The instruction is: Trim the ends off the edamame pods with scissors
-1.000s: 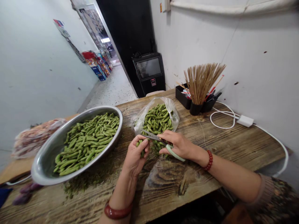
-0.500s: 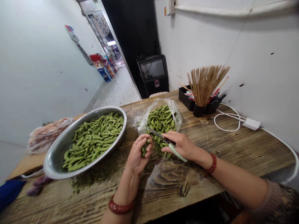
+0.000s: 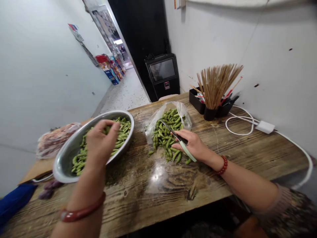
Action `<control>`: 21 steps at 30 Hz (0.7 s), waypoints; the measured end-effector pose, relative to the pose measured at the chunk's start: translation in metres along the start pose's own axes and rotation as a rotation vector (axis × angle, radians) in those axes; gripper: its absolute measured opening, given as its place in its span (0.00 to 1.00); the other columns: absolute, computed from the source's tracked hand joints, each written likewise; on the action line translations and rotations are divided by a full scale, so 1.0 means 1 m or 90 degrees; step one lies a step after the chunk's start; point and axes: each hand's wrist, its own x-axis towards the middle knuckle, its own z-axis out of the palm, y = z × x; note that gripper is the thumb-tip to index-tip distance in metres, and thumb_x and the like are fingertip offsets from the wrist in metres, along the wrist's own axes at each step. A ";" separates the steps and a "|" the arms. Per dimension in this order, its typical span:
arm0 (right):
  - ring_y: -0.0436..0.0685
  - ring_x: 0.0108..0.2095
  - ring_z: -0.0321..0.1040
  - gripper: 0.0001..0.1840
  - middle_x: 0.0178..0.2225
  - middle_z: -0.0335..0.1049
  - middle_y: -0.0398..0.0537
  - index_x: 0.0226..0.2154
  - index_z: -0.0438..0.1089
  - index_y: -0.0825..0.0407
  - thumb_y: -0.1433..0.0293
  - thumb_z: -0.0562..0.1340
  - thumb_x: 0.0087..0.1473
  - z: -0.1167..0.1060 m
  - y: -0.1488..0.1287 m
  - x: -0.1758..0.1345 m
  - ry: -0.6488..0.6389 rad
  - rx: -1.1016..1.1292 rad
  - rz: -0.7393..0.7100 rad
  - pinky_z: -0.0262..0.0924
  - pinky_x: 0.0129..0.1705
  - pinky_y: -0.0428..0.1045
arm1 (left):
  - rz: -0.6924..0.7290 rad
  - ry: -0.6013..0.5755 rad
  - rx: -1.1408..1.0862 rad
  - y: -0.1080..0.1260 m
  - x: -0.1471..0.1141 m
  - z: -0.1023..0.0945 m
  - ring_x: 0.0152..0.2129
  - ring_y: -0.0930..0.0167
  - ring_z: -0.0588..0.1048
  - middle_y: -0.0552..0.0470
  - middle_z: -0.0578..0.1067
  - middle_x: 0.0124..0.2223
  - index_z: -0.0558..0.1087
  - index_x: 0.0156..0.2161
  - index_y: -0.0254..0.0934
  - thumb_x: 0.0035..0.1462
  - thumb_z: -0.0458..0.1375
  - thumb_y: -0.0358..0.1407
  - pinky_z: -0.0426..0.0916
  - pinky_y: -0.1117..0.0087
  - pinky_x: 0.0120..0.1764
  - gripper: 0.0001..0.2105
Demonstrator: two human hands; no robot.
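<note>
Over the metal basin (image 3: 59,170) of green soybean pods (image 3: 121,142), my left hand (image 3: 100,142) is raised, blurred by motion. Its fingers curl and the fingertips are hidden, so whether pods are in it cannot be made out. Green shows in the gap between thumb and forefinger. My right hand (image 3: 190,143) is closed round the pale green handle of a pair of scissors (image 3: 186,151). The dark blades point up and left, over a pile of pods (image 3: 164,135) spilling from a clear plastic bag (image 3: 150,130) onto the table.
Behind the bag, a black holder (image 3: 210,114) carries many thin wooden sticks (image 3: 218,86). A white cable with an adapter (image 3: 264,127) lies at the right. Left of the basin are a filled plastic bag (image 3: 55,140), purplish items (image 3: 49,189) and blue cloth (image 3: 18,200).
My left hand has moved left from beside the scissors, where it held pods, to above the basin. My right hand keeps the scissors over the pile. The view has shifted slightly.
</note>
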 end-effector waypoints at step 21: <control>0.51 0.31 0.66 0.20 0.30 0.68 0.44 0.45 0.71 0.54 0.60 0.65 0.51 -0.016 -0.001 0.014 0.095 0.070 0.080 0.62 0.36 0.47 | 0.319 -0.396 0.104 0.054 -0.094 0.120 0.35 0.61 0.68 0.44 0.69 0.36 0.74 0.37 0.36 0.52 0.58 0.32 0.64 0.60 0.38 0.06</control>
